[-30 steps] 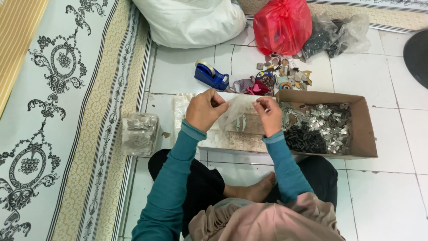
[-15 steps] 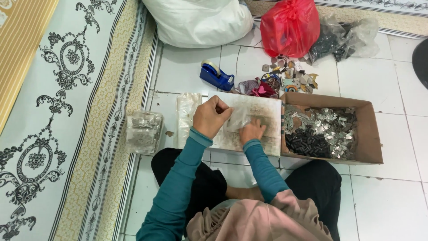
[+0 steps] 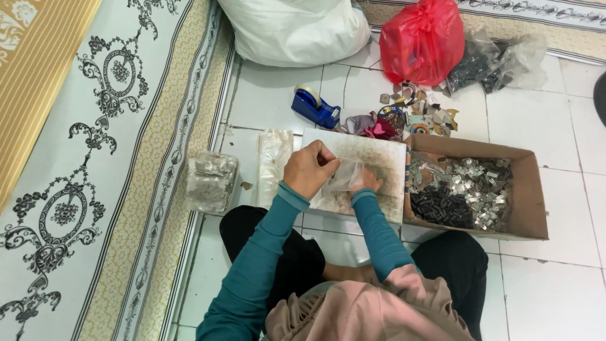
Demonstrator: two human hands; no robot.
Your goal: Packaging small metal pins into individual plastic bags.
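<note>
Both hands worked over a stained white rectangular board [image 3: 372, 161]: the left hand [image 3: 309, 169] pinched a small clear plastic bag [image 3: 346, 177], while the right hand [image 3: 366, 183] had its fingers tucked inside the bag, grip unclear.

clear plastic pouch [image 3: 346, 177] glossy | cardboard box [image 3: 533, 189] matt | metal clips [image 3: 473, 189] shiny | floor tiles [image 3: 549, 120] glossy

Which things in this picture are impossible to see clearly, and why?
- Right hand, head view: mostly covered by the clear bag; its grip cannot be told.
- Bag contents: too small and blurred.
- Red bag contents: opaque plastic hides them.
- White sack: cut by the top edge.
- Pieces in the box: too small to tell their kind.
</note>
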